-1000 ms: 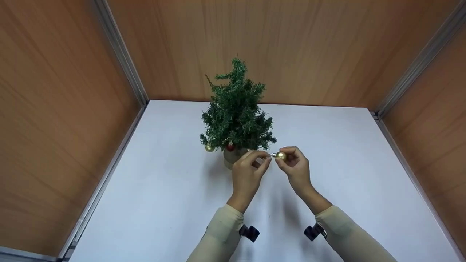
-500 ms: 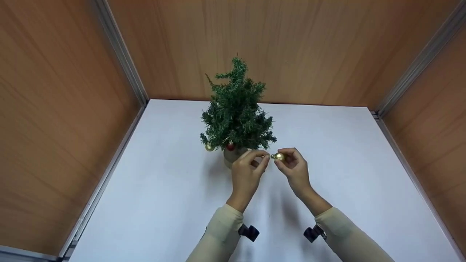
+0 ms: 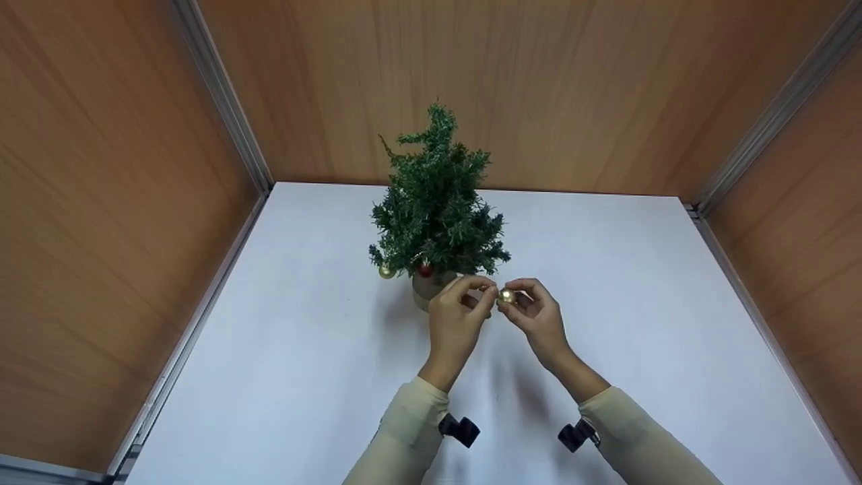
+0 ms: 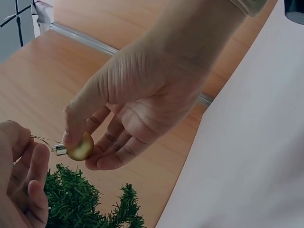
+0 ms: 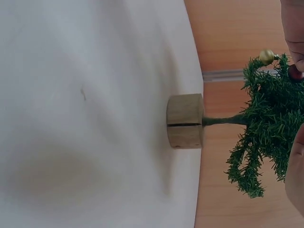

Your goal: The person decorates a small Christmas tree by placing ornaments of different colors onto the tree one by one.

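My right hand pinches a small gold Christmas bauble between thumb and fingertips. In the left wrist view a thin wire loop runs from the shiny cap of that bauble to my left hand, whose fingertips pinch the wire's other end. Both hands are held close together, in front of the lower right side of a small green Christmas tree. Low on the tree's left front hang another gold bauble and a red bauble.
The tree stands on a round wooden base, partly hidden behind my left hand in the head view. Under it is a white table. Wood panels with metal rails enclose the back and both sides.
My right hand has moved slightly left and down with the gold bauble, bringing it right up to the left fingertips. The left hand has hardly moved.
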Demonstrator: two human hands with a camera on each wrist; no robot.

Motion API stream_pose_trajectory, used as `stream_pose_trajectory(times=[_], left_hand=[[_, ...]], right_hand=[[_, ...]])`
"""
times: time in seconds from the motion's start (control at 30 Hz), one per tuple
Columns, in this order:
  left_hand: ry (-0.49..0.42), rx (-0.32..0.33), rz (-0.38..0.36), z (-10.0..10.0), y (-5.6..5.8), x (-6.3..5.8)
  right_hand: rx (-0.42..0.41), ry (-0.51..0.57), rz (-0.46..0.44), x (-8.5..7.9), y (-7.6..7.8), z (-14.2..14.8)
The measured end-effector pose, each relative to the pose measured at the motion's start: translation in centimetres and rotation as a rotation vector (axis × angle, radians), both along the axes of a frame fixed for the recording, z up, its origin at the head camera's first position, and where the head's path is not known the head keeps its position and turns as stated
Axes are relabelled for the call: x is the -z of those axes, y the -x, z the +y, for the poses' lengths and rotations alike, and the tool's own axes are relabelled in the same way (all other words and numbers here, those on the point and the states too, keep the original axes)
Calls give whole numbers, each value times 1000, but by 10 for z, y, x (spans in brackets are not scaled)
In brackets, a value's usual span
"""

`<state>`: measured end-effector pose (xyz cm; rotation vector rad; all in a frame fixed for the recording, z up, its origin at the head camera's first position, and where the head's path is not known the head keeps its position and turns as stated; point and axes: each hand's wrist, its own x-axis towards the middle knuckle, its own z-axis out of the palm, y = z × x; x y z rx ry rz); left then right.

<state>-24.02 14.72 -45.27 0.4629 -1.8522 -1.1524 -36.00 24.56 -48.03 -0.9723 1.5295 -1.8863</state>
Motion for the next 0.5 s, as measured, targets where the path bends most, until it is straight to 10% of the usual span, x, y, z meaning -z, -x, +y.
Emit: stream_pose_trajectory(times=[0.5], left_hand=[[-171, 75, 21, -1, -1, 2]], right_hand=[[-13, -84, 97, 5, 2, 6]])
